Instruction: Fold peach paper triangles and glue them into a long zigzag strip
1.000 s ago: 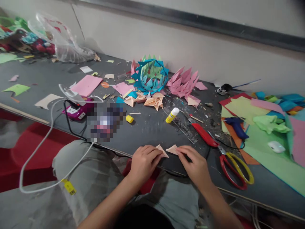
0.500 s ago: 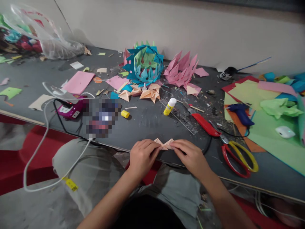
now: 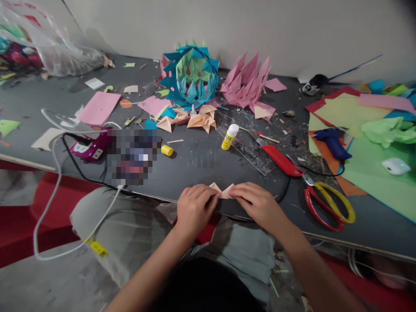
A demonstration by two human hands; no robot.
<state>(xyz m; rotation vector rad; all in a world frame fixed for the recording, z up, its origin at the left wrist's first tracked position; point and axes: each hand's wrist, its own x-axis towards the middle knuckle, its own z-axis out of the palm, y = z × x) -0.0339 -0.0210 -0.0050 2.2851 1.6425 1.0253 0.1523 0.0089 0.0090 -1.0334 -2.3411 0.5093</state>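
At the table's near edge a small peach folded paper piece [image 3: 224, 193] shows two pointed tips. My left hand [image 3: 196, 207] pinches its left side, and my right hand [image 3: 256, 203] pinches the right side; both hands are closed, and the fingers cover much of the paper. Beyond them a yellow glue stick [image 3: 229, 137] stands uncapped-looking with a white top, and a yellow cap [image 3: 167, 150] lies to its left. Several folded peach pieces [image 3: 203, 119] rest farther back, in front of a blue and green folded-paper ring [image 3: 198, 78]. A pink folded-paper ring [image 3: 246, 84] sits beside it.
On the right lie a red box cutter [image 3: 281, 160], scissors [image 3: 328, 206], a blue glue gun [image 3: 333, 143] and coloured paper sheets [image 3: 386, 173]. A clear ruler [image 3: 250, 158] lies mid-table. To the left are a purple power strip [image 3: 89, 147], a white cable [image 3: 39, 234] and a pixelated patch.
Both hands stay on the peach paper, with the right fingers shifted slightly farther over it. The whole view has tilted a little, so the table's things appear slightly displaced.
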